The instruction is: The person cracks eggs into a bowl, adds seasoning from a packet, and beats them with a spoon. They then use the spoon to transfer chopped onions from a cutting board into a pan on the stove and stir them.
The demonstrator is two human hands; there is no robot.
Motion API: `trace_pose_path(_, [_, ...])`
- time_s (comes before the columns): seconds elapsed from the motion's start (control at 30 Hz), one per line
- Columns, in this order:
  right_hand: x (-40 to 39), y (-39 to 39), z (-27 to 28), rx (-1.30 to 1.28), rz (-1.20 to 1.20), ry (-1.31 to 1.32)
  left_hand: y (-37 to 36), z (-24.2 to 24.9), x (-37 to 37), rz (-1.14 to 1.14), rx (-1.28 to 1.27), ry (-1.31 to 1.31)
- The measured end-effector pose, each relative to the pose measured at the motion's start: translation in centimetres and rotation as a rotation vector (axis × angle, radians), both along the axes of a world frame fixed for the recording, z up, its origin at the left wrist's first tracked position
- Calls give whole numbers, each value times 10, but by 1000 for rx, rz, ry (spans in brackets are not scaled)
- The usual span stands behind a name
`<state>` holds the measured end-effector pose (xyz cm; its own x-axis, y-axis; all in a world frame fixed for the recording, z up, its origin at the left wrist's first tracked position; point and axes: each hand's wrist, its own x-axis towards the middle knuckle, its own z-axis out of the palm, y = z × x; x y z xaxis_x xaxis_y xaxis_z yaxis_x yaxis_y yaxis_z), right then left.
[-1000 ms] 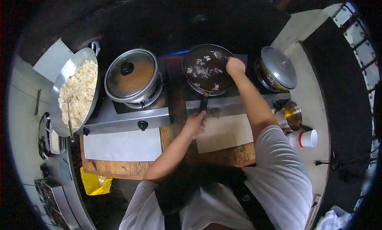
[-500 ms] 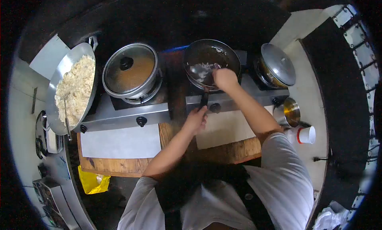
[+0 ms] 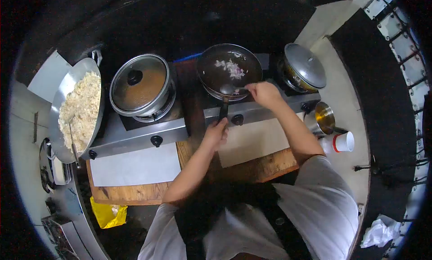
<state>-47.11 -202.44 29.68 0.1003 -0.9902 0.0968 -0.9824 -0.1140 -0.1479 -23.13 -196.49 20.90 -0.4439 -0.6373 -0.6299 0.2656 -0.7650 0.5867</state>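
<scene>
A dark frying pan [image 3: 211, 75] sits on the right burner of the steel stove [image 3: 135, 134], with chopped onion pieces [image 3: 231, 68] toward its far side. My left hand [image 3: 216, 132] grips the pan's black handle [image 3: 223, 109] at the stove's front edge. My right hand [image 3: 264, 92] holds a metal spoon [image 3: 229, 89] whose bowl rests at the pan's near rim.
A glass-lidded pot [image 3: 139, 87] stands on the left burner. A big wok of rice [image 3: 78, 109] with a spoon sits at far left. A lidded steel pot [image 3: 303, 69], a metal cup [image 3: 321, 118] and a paper cup [image 3: 344, 142] are on the right. White sheets [image 3: 135, 163] lie on the wooden board.
My right hand drew back from the far side of the pan to its near right rim with the spoon. The onion now lies toward the far side. My left hand stayed on the handle.
</scene>
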Motion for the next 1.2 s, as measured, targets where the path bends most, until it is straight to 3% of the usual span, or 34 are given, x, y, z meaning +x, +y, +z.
trace_pose_path(0.1, [-12, 1, 1, 137, 74, 169, 0, 6, -3, 12, 4, -82])
trace_pose_path(0.17, [-30, -15, -25, 14, -96, 135, 1, 0, -3, -7, -8, -48])
trace_pose_path(0.3, [-41, -3, 13, -108, 41, -5, -2, 7, -2, 13, 3, -55])
trace_pose_path(0.4, [-57, -16, 12, 78, 93, 120, -2, 4, -3, 9, -7, -32])
trace_pose_path(0.5, [-77, -55, -25, -10, -49, 219, 0, 12, -4, 15, 3, -66])
trace_pose_path(0.57, [-77, -74, -34, -92, -320, 139, -3, 3, -3, 22, 6, -46])
trace_pose_path(0.7, [-56, -83, -66, -4, -227, 107, -2, 8, -3, 23, 23, -86])
trace_pose_path(0.83, [4, -46, -8, -97, -51, 5, -2, 10, 0, 5, 43, -67])
trace_pose_path(0.97, [-13, -61, -30, 29, -57, 130, -2, 6, 0, -6, 22, -39])
trace_pose_path(1.07, [-40, -80, -26, -76, -312, 37, -5, 0, 0, -11, 16, -32])
trace_pose_path(1.2, [-53, -89, -44, -38, -382, 102, -4, 0, 1, -26, 4, -15])
